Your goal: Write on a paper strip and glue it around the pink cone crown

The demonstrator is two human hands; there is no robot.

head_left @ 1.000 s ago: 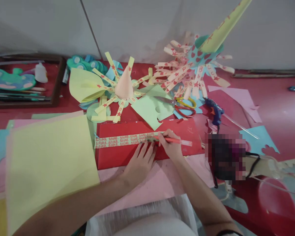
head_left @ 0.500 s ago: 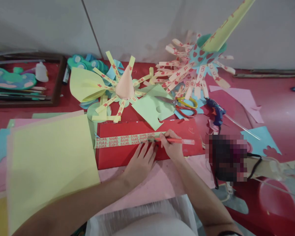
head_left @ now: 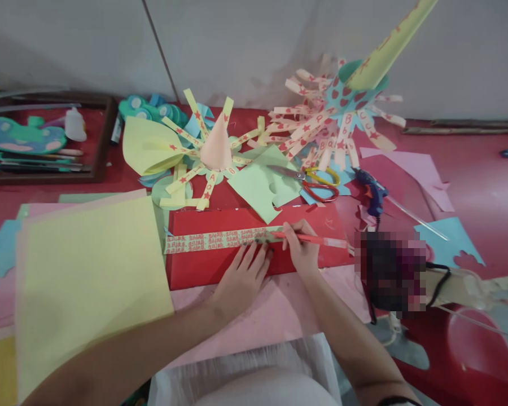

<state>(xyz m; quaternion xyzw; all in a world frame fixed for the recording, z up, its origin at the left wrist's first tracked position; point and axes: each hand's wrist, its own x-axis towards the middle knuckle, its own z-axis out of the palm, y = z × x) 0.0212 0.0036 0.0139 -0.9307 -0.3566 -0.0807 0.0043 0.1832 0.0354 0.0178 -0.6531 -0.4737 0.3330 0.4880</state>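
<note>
My right hand (head_left: 301, 249) is closed around a red pen (head_left: 322, 241), whose tip rests at the right end of a long yellow paper strip (head_left: 214, 240) covered in red writing. The strip lies across a red sheet of card (head_left: 203, 268). My left hand (head_left: 241, 278) lies flat on the card just below the strip, fingers stretched out and touching the strip's lower edge.
A large yellow sheet (head_left: 88, 282) lies at the left over pink paper. Behind the card are paper sun-shaped crafts (head_left: 207, 152), a green cut sheet (head_left: 258, 183), scissors (head_left: 311, 180) and a blue glue gun (head_left: 370, 192). A wooden tray (head_left: 97, 141) stands far left.
My right hand and the pen have shifted a little to the right along the strip. My left hand has stayed in place.
</note>
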